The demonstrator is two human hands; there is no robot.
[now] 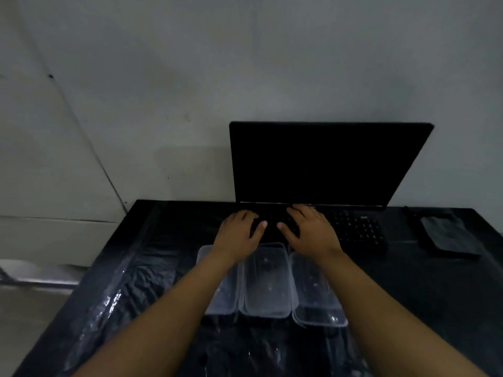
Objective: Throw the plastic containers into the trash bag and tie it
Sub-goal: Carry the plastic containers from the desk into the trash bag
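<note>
Three containers [265, 284] sit side by side on the table [408, 295], laptop [321, 170] behind them under both hands, pouch [446, 235] at its right, bag [130, 281] left

You have three clear plastic containers [266, 284] lying side by side in a row, touching, lidless and open-side up, on the black trash bag [130, 273] spread flat and crinkled beneath them
</note>
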